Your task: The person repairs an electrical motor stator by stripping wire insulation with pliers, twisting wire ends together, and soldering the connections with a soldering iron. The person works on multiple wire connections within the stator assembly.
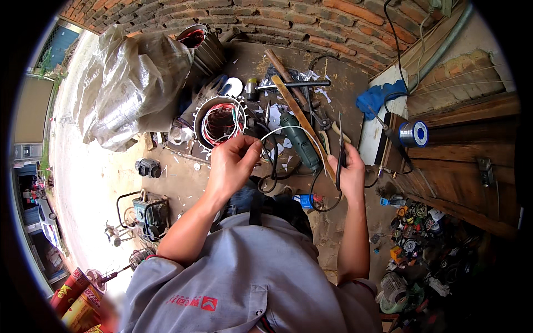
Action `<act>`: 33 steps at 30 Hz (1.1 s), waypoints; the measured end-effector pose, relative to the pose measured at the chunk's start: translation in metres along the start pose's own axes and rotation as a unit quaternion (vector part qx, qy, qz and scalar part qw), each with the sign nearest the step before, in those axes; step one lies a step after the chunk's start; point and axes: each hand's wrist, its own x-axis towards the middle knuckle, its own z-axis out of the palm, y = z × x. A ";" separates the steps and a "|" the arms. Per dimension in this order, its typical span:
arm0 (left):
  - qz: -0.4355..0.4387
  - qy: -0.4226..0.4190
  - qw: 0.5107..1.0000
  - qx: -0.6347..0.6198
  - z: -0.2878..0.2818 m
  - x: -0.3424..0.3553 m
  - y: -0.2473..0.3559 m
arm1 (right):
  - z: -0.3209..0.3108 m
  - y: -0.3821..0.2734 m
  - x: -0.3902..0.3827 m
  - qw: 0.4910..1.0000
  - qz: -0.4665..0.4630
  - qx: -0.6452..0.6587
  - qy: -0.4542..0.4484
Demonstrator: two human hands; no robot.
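Note:
My left hand [235, 164] pinches one end of a thin white sleeve or wire [284, 127] between thumb and fingertips. It arcs over to my right hand [351, 173], where its other end runs in by the thumb. That hand is also closed round dark-handled scissors [341, 141], with their blades pointing away from me. Just beyond my left hand stands a round motor stator [198, 123] with red and white wires inside its ring. Between the hands lies a green power tool [300, 143] with a black cord, beside a long wooden strip [295, 105].
A hammer [300, 84], a small jar [251, 89] and paper scraps cover the far bench. Clear plastic sheeting [130, 83] drapes something at left. At right are a wire spool [413, 134], a blue cloth [382, 99] and piled parts [416, 238]. A brick wall [277, 22] closes the back.

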 end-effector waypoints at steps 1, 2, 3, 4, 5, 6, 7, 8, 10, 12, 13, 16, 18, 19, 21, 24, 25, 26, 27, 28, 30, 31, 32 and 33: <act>0.001 0.014 1.000 0.007 0.002 0.001 0.000 | -0.006 -0.002 -0.015 0.996 0.058 0.067 -0.020; 0.001 0.027 1.000 0.014 0.004 0.003 0.001 | -0.011 -0.009 -0.030 0.984 0.118 0.131 -0.030; 0.016 0.052 0.998 0.034 0.007 0.005 0.005 | -0.009 0.001 -0.045 0.980 0.096 0.170 -0.029; 0.026 0.050 0.997 0.047 0.012 0.007 0.008 | -0.008 0.011 -0.059 0.975 0.076 0.206 -0.020; 0.032 0.057 0.996 0.062 0.014 0.006 0.014 | -0.005 0.013 -0.072 0.980 0.065 0.185 -0.045; 0.038 0.059 0.994 0.079 0.016 0.003 0.017 | -0.001 0.010 -0.083 0.983 0.056 0.164 -0.066; 0.049 0.045 0.993 0.092 0.019 0.003 0.016 | 0.001 0.004 -0.088 0.983 0.030 0.129 -0.126; 0.083 0.040 0.988 0.120 0.025 0.001 0.012 | 0.008 -0.011 -0.094 0.976 0.042 0.141 -0.162; 0.157 0.028 0.972 0.170 0.036 0.001 0.005 | 0.024 -0.012 -0.092 0.972 0.022 0.120 -0.199; 0.191 0.011 0.961 0.202 0.043 -0.003 0.007 | 0.033 -0.022 -0.083 0.973 -0.007 0.060 -0.224; 0.198 0.001 0.957 0.213 0.045 -0.005 0.009 | 0.035 -0.027 -0.080 0.974 -0.030 0.053 -0.219; 0.221 -0.021 0.946 0.236 0.047 -0.006 0.009 | 0.040 -0.024 -0.073 0.976 -0.046 0.028 -0.211; 0.222 -0.034 0.943 0.244 0.048 -0.006 0.009 | 0.041 -0.025 -0.069 0.978 -0.053 0.023 -0.201; 0.220 -0.041 0.941 0.253 0.048 -0.006 0.010 | 0.039 -0.028 -0.066 0.978 -0.050 0.007 -0.204; 0.213 -0.055 0.938 0.269 0.047 -0.006 0.013 | 0.036 -0.036 -0.063 0.978 -0.053 -0.020 -0.200; 0.204 -0.062 0.936 0.279 0.048 -0.003 0.013 | 0.034 -0.041 -0.058 0.979 -0.058 -0.047 -0.188; 0.199 -0.061 0.937 0.282 0.049 -0.002 0.012 | 0.033 -0.041 -0.057 0.979 -0.050 -0.052 -0.189; 0.195 -0.060 0.937 0.284 0.050 0.000 0.012 | 0.032 -0.041 -0.055 0.979 -0.041 -0.058 -0.190; 0.190 -0.060 0.937 0.286 0.051 0.001 0.011 | 0.038 -0.025 -0.054 0.984 -0.084 0.005 -0.158; 0.184 -0.059 0.939 0.285 0.053 0.001 0.009 | 0.038 -0.019 -0.051 0.983 -0.093 -0.035 -0.157; 0.171 -0.055 0.942 0.285 0.055 0.003 0.005 | 0.035 -0.022 -0.041 0.975 -0.112 -0.110 -0.156; 0.170 -0.049 0.943 0.281 0.053 0.001 0.004 | 0.031 -0.026 -0.034 0.971 -0.077 -0.170 -0.148; 0.184 -0.052 0.949 0.252 0.052 -0.001 0.005 | 0.029 -0.028 -0.022 0.964 -0.072 -0.237 -0.102; 0.196 -0.058 0.953 0.222 0.048 -0.005 0.006 | 0.029 -0.018 -0.006 0.950 -0.086 -0.297 -0.051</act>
